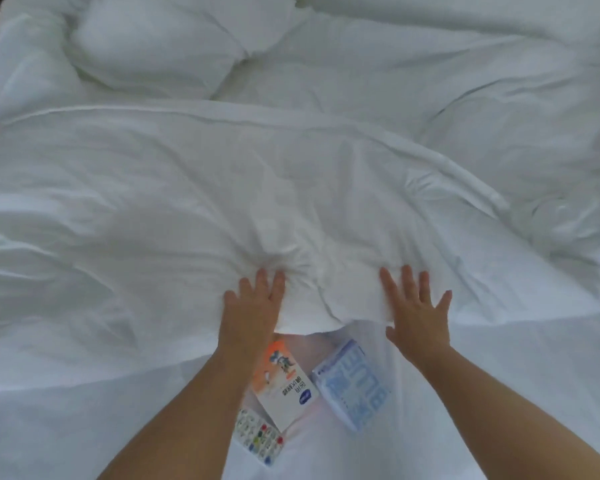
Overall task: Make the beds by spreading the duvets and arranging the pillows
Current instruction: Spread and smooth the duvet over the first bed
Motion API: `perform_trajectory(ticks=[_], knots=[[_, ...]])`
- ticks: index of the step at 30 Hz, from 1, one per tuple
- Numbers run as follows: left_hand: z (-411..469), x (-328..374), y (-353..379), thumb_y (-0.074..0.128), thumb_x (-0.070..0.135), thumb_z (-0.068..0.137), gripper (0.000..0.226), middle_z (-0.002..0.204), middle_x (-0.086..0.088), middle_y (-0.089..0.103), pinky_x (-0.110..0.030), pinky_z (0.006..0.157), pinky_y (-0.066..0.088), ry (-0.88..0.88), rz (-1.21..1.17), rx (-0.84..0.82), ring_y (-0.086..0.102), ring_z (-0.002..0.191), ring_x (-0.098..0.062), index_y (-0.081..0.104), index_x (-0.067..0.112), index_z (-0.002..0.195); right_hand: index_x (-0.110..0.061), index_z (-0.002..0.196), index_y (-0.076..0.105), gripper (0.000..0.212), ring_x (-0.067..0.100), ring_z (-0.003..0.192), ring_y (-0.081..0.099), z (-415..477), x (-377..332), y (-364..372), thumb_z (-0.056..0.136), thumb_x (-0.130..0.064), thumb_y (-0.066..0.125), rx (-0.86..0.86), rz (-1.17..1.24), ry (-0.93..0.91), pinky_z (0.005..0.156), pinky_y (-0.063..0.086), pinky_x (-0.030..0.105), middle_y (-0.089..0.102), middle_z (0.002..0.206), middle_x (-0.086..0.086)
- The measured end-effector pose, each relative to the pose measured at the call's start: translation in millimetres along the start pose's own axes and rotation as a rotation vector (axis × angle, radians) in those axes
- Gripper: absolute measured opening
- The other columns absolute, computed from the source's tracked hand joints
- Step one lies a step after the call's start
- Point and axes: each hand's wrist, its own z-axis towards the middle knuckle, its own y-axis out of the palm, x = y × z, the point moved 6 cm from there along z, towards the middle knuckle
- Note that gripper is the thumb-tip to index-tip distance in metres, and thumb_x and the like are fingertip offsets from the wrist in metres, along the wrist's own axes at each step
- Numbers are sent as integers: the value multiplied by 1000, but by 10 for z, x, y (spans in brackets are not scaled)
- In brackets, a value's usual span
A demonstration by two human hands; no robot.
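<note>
Location type: bedroom, in a home or a hotel; which of the two cannot be determined.

Identifying features:
- A white crumpled duvet point(222, 188) covers most of the view from left to right.
- A plump white pillow point(153, 39) lies at the far left.
- A flat white bed sheet point(84, 427) is exposed at the near edge.
- Personal items lie on the sheet, near centre: an orange-and-white cardboard box point(284, 386), a pale blue-and-white printed packet point(354, 386), and a white remote control with coloured buttons point(257, 438).
</note>
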Motion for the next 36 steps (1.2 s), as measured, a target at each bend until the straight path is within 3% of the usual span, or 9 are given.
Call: perform_trajectory(ticks=[2,4,5,8,10,14,16,28,36], knots=[[97,-4,-81,94,14,42,70,71,-8,65,-27,49,42,32,35,55,61,55,-26,70,13,108,-25,154,15,78,31,143,28,182,281,1,89,-25,59,53,-19,52,112,18,59,27,156,10],[147,-84,-340,93,10,45,46,53,-1,58,-23,44,35,26,72,192,56,42,-22,70,16,85,-21,118,57,36,25,108,61,324,435,-118,84,-12,63,168,-26,4,100,38,47,62,113,5],[124,-149,-498,91,5,42,40,48,-1,56,-22,43,35,17,49,254,55,37,-22,68,15,74,-19,100,62,23,25,92,65,361,504,-228,80,-7,65,225,-9,-27,87,42,41,65,94,3],[-29,-329,-984,77,-8,51,31,47,-6,57,-27,41,42,-35,-17,303,57,38,-28,63,14,67,-15,82,61,18,29,79,64,413,828,-772,75,2,61,361,82,-74,69,30,35,65,78,6],[-128,-370,-1258,64,1,73,27,70,-4,67,-31,55,48,-97,42,184,66,60,-28,65,23,88,-16,85,60,20,30,88,63,435,1049,-1150,77,1,55,409,106,-139,71,29,35,66,87,6],[-249,-156,-1197,43,11,91,61,126,8,54,-36,96,35,-82,207,-373,55,114,-15,26,36,144,-26,130,50,45,26,122,48,388,1219,-1181,89,-9,48,-43,79,-312,97,37,40,53,130,3],[-275,67,-1141,49,14,91,70,142,3,41,-44,104,34,-86,168,-444,46,128,-19,15,30,150,-34,145,34,60,26,130,42,238,1332,-1025,91,-19,54,-226,144,-291,103,36,42,42,143,2],[396,2168,-2077,41,11,90,46,128,-3,49,-37,95,42,168,11,-95,52,115,-22,40,18,136,-30,148,31,61,23,130,41,120,3132,-612,92,-22,53,-285,270,-80,106,37,39,39,145,1],[1368,3777,-2337,46,17,92,38,126,1,53,-33,92,41,95,-23,42,50,114,-19,49,17,130,-26,146,33,56,24,131,40,982,4523,-228,94,-22,50,-203,255,-180,105,39,40,38,147,2]])
